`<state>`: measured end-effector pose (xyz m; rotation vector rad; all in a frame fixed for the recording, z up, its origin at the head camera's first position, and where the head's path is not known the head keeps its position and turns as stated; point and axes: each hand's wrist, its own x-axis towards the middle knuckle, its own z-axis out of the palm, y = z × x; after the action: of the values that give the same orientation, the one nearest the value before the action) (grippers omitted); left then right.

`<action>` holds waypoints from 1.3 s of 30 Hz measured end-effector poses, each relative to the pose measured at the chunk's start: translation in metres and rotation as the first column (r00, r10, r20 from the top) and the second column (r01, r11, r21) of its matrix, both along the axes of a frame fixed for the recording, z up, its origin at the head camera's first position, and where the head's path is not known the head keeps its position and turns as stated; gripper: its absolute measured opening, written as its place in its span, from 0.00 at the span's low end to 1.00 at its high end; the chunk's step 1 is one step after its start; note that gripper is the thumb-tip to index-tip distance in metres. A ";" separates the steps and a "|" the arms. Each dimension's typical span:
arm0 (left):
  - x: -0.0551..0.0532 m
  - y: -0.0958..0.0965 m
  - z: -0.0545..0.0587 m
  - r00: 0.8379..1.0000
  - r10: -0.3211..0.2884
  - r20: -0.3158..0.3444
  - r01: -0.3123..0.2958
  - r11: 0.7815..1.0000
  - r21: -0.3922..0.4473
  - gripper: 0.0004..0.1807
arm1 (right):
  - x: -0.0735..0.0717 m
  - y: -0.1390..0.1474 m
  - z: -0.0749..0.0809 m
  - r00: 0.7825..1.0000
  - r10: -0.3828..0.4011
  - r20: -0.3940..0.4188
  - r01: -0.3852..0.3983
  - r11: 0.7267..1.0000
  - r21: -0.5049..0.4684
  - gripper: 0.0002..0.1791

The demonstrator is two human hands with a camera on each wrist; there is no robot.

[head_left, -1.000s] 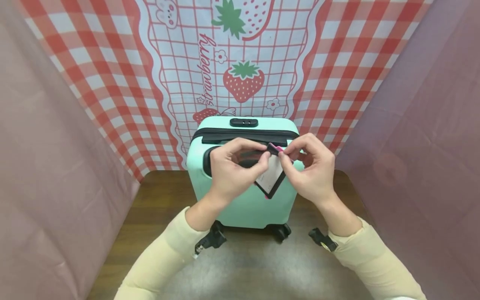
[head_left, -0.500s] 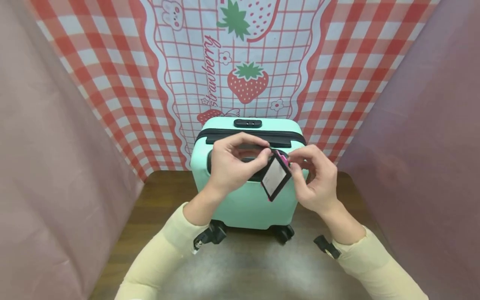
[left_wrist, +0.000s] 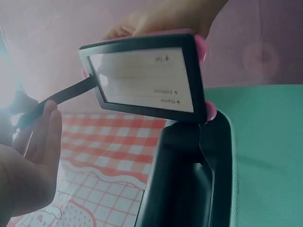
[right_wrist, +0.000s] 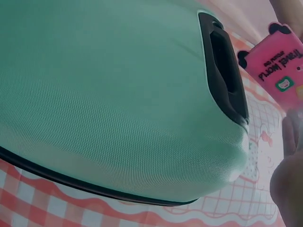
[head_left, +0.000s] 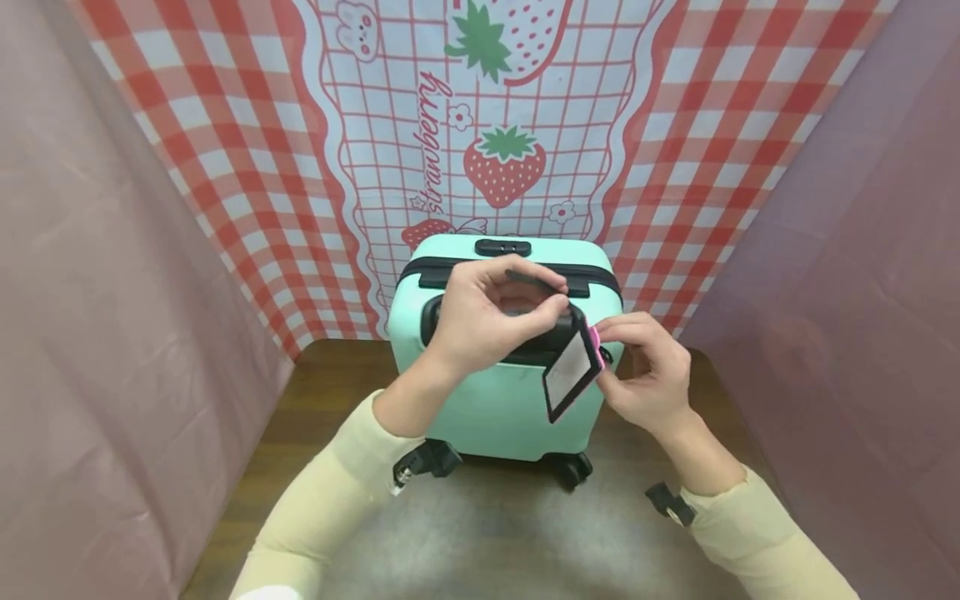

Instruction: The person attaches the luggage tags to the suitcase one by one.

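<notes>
Red-and-white checked cloth (head_left: 247, 167) hangs behind the wooden bench (head_left: 322, 396), where a mint-green suitcase (head_left: 495, 417) stands near the far edge, between its two far corners. Over its black handle (left_wrist: 180, 151), the left hand (head_left: 480, 321) pinches a black strap (left_wrist: 68, 92) between thumb and fingers, while the right hand (head_left: 648, 371) grips the luggage tag (left_wrist: 142, 78) by one edge, presumably keeping the strap straight and the tag from twisting. Whether tag and handle touch cannot be told.
</notes>
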<state>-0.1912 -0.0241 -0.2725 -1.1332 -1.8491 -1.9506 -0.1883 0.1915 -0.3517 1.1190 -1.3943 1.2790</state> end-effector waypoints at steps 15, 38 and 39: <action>-0.019 -0.008 0.015 0.944 -0.069 0.322 0.091 0.994 -0.052 0.19 | 0.011 -0.025 0.025 0.914 -0.238 -0.329 0.181 0.964 -0.195 0.16; -0.071 -0.098 -0.034 0.846 0.464 -0.262 -0.510 0.565 -0.649 0.33 | 0.006 -0.010 0.002 0.944 -0.254 -0.209 0.244 0.967 -0.072 0.19; -0.072 -0.098 -0.037 0.846 0.464 -0.263 -0.513 0.576 -0.637 0.31 | 0.006 -0.009 0.000 0.945 -0.249 -0.211 0.243 0.969 -0.054 0.19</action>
<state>-0.2633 -0.1222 -0.3099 -0.6643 -2.5890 -0.8937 -0.1826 0.1824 -0.3513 0.9981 -1.3023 0.9651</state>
